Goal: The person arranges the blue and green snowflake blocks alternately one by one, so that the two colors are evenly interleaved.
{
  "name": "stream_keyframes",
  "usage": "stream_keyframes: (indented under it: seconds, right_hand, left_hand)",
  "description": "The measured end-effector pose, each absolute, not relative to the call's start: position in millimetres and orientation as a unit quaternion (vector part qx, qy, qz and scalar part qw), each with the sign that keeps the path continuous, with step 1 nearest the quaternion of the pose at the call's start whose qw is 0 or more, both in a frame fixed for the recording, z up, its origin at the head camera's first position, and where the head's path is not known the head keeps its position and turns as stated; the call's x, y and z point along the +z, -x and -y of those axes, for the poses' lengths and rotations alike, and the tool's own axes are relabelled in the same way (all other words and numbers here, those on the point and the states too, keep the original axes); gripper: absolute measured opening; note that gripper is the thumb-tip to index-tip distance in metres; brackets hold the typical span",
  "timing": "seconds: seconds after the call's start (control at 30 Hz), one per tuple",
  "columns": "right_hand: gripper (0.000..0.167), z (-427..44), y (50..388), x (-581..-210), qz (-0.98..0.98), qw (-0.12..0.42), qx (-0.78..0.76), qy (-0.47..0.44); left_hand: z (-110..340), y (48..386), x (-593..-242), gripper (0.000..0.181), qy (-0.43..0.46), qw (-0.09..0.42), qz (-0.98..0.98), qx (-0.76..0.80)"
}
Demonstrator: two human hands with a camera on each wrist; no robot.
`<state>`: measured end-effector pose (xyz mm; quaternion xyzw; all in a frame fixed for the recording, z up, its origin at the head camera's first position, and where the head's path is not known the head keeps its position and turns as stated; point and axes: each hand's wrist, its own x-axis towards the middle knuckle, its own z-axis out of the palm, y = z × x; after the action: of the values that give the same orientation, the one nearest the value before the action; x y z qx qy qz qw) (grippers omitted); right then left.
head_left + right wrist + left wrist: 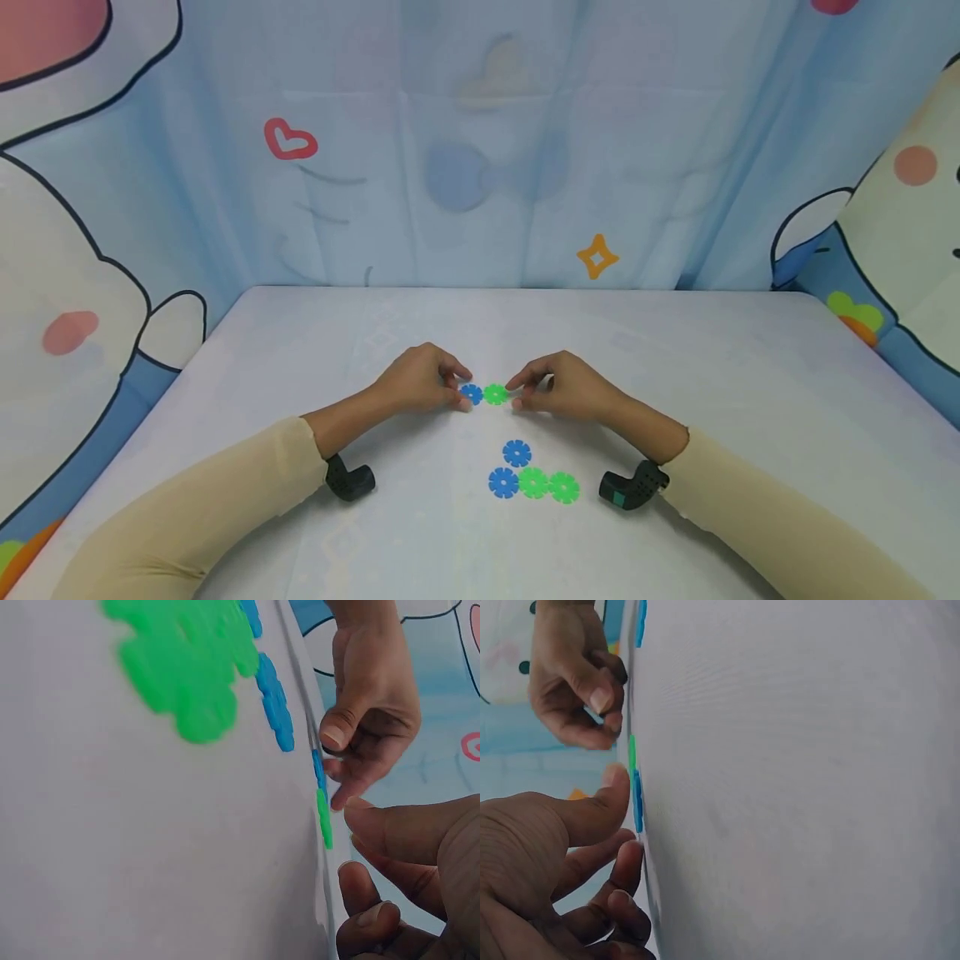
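Toward the back of the table, a blue notched disc (pixel 472 394) and a green notched disc (pixel 496 394) lie flat, edge to edge. My left hand (pixel 424 380) is at the blue disc, its thumb and forefinger spread around its near side and far side. Whether those fingertips touch it, I cannot tell. Just right of the green disc, my right hand (pixel 564 385) hovers with loosely bent fingers, thumb and forefinger apart and nothing between them. In the right wrist view, the green disc (pixel 324 819) stands edge-on beside the right fingertips.
Nearer me on the white table (pixel 420 533) lies a group of discs: a blue disc (pixel 517 453) above, then another blue disc (pixel 503 482), a green disc (pixel 533 482) and a second green disc (pixel 564 487) in a row. A patterned blue curtain (pixel 480 167) hangs behind.
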<state>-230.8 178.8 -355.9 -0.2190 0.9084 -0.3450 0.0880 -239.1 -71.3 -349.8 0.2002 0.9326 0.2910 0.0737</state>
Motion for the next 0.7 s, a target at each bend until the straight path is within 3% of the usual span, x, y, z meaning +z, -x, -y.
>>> stream_keyframes:
  seconds: [0.27,0.7]
  right_hand:
    - [0.019,-192.1,197.7,-349.2,-0.899,0.120,-0.350,0.233]
    - [0.022,-194.1,154.6,-345.1,-0.907,0.113,-0.307,0.267]
  left_hand:
    - [60.4,243.1,-353.9,0.040,-0.206,0.084,-0.928,0.299]
    - [43.7,245.5,-357.7,0.039,-0.215,0.095,-0.917,0.323]
